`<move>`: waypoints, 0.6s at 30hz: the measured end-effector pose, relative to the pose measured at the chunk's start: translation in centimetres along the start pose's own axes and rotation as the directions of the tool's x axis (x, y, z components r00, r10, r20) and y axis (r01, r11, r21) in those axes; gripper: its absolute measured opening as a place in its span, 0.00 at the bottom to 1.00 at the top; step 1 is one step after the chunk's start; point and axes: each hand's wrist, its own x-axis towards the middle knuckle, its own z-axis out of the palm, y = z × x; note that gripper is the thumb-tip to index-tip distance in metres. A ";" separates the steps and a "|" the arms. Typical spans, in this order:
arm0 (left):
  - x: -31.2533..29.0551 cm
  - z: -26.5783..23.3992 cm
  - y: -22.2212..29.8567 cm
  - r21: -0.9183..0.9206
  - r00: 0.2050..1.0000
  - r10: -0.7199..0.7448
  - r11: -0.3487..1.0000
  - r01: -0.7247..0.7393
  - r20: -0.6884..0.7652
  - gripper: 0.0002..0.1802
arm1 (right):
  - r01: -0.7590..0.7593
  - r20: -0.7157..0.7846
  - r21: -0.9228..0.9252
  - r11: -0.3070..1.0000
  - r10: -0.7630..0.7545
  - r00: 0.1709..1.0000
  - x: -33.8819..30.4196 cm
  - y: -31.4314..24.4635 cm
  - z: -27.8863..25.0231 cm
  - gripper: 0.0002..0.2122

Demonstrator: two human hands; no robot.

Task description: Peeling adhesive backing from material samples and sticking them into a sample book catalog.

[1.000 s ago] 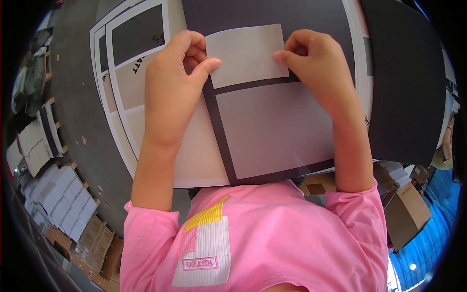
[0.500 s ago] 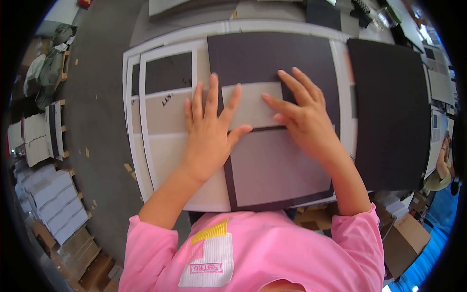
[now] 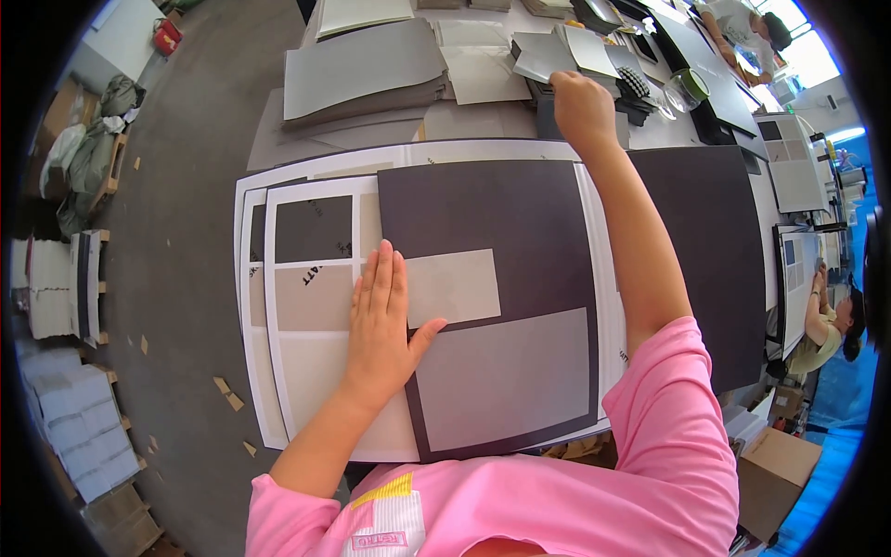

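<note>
- Left hand (image 3: 382, 320): released, laid flat with fingers straight and close together, palm down. It rests across the left edge of the dark sample board (image 3: 492, 297), with the thumb spread toward the right.
- Small pale swatch (image 3: 453, 287): fixed on the dark sample board, touching the right side of the left hand's fingers.
- Large grey swatch (image 3: 506, 376): on the same board, just below the small one, right of the left thumb and touching its tip.
- White sample sheets (image 3: 311, 306): stacked under the dark sample board, extending left of the left hand. They carry dark, tan and light rectangles.
- Right hand (image 3: 583, 104): stretched far forward, well apart from the left hand, fingers curled at the edge of a pile of grey swatch pieces (image 3: 548, 51). Whether it grips a piece cannot be told from this view.
- Stack of grey sheets (image 3: 367, 70): left of the right hand, at the far side of the work surface.
- Dark panel (image 3: 719, 251): lies flat to the right of the right forearm, beside the dark sample board.
- Another person (image 3: 831, 325): at the far right edge, well apart from both hands.
</note>
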 end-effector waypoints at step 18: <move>0.3 -4.1 5.5 -0.633 0.998 0.017 0.772 -0.056 -0.067 0.44 | -0.487 0.404 0.832 0.264 0.312 0.860 -15.1 -16.9 -16.8 0.08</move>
